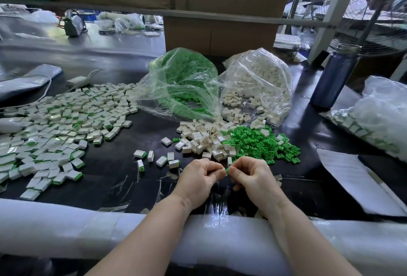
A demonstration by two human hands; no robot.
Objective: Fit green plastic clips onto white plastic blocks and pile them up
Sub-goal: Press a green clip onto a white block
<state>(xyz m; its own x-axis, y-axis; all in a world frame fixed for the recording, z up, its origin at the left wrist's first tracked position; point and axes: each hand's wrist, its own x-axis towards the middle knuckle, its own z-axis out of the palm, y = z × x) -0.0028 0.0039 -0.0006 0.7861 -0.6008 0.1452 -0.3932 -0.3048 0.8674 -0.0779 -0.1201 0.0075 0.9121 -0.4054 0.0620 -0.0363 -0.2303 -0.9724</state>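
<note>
My left hand (pixel 199 179) and my right hand (pixel 251 176) meet over the black table, fingertips together. Between them sits a white block with a green clip (pixel 225 170), mostly hidden by the fingers; my left pinches the white part, my right pinches the green end. Just beyond the hands lie a heap of loose white blocks (pixel 204 139) and a heap of loose green clips (pixel 262 143). A wide spread of fitted blocks (pixel 59 126) covers the table's left side. A few fitted pieces (pixel 154 159) lie close in front of my left hand.
Two open clear bags stand behind the heaps, one of green clips (pixel 182 79), one of white blocks (pixel 257 82). A blue bottle (pixel 334 75) stands at right, with another filled bag (pixel 378 117) and paper sheets (pixel 356 179). Cardboard boxes (pixel 220 33) rise behind. White foam padding (pixel 66 225) lines the near edge.
</note>
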